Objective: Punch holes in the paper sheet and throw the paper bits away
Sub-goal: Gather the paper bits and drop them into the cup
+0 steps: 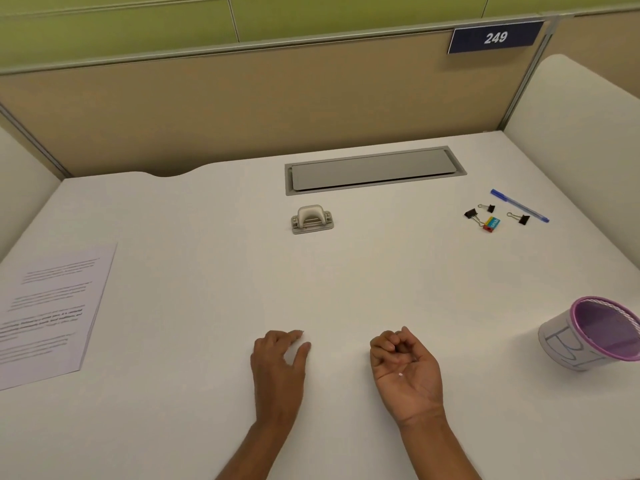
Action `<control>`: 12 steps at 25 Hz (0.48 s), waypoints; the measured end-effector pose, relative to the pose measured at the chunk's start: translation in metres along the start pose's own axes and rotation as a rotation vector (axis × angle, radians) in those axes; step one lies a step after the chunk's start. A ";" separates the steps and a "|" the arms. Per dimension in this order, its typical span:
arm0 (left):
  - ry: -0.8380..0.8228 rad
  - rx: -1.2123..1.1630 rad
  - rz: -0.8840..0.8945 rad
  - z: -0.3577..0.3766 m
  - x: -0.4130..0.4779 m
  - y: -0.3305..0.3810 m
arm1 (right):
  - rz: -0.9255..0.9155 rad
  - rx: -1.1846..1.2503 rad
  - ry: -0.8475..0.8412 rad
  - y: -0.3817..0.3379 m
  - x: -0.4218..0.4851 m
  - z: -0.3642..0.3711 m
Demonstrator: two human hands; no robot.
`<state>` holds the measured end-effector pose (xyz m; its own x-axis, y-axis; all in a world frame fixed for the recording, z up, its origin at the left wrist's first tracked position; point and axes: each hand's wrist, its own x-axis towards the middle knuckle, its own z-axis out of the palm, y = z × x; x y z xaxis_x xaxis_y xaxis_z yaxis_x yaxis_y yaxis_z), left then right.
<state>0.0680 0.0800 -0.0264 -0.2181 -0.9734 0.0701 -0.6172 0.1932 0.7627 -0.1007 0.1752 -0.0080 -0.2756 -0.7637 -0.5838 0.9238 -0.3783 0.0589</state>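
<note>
I saw the right hand (407,368) turned palm-up and cupped, its fingers curled in above one tiny white paper bit (400,374) lying on the palm. The left hand (278,367) lay palm-down, its relaxed, slightly spread fingers touching the desk (346,278). The purple mesh cup (588,336), which I took for the bin, had the right hand directly to its left and clearly nearer, the left hand farther left, the hole punch (311,219) well behind and left, and the paper sheet (52,313) far left.
</note>
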 end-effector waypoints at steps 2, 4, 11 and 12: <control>-0.001 0.004 0.025 0.002 0.003 0.000 | -0.001 -0.006 -0.003 -0.001 0.000 0.000; -0.003 0.031 0.052 0.003 0.004 -0.001 | -0.007 -0.012 -0.004 -0.001 0.001 0.000; -0.053 0.300 0.209 0.003 0.010 0.007 | 0.001 -0.016 -0.003 0.000 0.002 0.001; -0.064 0.323 0.209 0.004 0.010 0.008 | 0.003 -0.021 0.003 0.002 0.002 0.001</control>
<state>0.0576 0.0726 -0.0219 -0.4042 -0.9015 0.1546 -0.7586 0.4248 0.4940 -0.0999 0.1728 -0.0083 -0.2724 -0.7633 -0.5857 0.9299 -0.3653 0.0436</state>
